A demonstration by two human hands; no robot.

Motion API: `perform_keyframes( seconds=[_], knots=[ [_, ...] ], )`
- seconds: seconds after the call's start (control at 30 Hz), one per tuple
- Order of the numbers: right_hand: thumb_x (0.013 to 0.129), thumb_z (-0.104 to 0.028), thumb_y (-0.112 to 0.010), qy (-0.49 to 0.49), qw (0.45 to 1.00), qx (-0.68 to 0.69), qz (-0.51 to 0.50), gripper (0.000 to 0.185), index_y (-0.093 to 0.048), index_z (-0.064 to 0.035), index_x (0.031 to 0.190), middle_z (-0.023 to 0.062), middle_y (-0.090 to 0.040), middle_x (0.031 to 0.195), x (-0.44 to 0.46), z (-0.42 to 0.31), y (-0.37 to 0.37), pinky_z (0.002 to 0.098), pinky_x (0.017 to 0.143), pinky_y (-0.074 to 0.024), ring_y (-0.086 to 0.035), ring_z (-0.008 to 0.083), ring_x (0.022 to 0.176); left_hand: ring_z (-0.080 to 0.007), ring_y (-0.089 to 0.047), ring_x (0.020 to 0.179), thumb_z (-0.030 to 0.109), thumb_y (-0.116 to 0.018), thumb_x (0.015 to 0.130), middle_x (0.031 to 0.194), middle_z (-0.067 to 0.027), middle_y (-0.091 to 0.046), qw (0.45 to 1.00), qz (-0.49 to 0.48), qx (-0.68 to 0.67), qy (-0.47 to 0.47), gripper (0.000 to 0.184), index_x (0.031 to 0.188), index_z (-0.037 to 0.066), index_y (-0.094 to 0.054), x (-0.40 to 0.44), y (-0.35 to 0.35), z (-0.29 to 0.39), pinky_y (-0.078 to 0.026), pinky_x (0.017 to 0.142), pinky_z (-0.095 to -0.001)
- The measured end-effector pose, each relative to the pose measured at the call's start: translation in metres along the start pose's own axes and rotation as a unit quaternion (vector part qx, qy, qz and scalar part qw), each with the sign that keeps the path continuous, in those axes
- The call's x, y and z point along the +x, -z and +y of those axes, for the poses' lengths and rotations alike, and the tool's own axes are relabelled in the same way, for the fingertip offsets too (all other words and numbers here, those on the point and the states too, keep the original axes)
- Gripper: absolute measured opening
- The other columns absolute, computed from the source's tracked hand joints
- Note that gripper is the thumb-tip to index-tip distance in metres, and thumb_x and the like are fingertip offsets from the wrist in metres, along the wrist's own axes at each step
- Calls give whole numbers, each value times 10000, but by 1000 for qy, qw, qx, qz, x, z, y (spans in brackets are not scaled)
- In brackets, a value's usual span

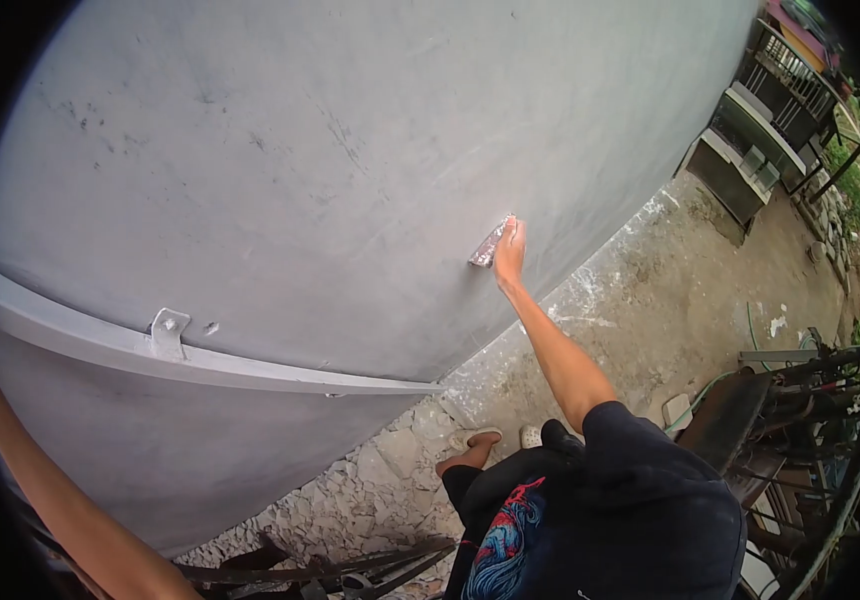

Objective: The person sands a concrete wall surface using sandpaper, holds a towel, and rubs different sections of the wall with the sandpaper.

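Observation:
My right hand (511, 255) is closed around a reddish-brown sanding block (488, 243) speckled with white dust. The block lies against a grey, smooth-coated wall (380, 150), tilted, with its lower end sticking out to the left of my fingers. Dark scuffs and faint scratches mark the wall farther left. Only the forearm of my left arm shows at the lower left edge; the left hand itself is outside the picture.
A metal rail (250, 374) with a bolted bracket (168, 330) crosses the wall. Broken rubble (380, 480) lies below, beside a dusty concrete floor (640, 270). Old furniture (750, 160) stands at the upper right, and piled frames (800, 430) crowd the right side.

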State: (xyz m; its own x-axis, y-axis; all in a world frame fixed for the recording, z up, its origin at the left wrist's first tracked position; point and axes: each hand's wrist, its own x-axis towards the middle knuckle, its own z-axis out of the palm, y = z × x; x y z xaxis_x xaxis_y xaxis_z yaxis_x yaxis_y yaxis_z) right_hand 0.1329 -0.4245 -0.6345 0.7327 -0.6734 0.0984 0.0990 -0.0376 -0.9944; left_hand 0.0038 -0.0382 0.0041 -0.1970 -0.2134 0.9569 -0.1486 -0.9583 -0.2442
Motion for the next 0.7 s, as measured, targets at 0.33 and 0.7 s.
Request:
perform_keyframes(
  seconds=[0.33,0.7],
  knots=[
    [1065,-379,-347,-73,989,77,104,434,-518,20,1039,140,-579,884,60,35,4,408,807,-429,-551,268,860,-403,-514,1233,-48,-577,898,1277,-304,-531,1000,-22,5,-4,333,1221,-108,-525,2,0,-5,-422,1109,-486],
    [1055,-317,-450,67,972,6,-224,355,-539,14,961,102,-517,807,-100,-55,0,357,745,-434,-484,204,763,-413,-499,1251,-73,-556,886,1269,-323,-532,1000,1,-2,-10,351,1226,-136,-498,1,-6,-6,-433,1107,-490]
  ],
)
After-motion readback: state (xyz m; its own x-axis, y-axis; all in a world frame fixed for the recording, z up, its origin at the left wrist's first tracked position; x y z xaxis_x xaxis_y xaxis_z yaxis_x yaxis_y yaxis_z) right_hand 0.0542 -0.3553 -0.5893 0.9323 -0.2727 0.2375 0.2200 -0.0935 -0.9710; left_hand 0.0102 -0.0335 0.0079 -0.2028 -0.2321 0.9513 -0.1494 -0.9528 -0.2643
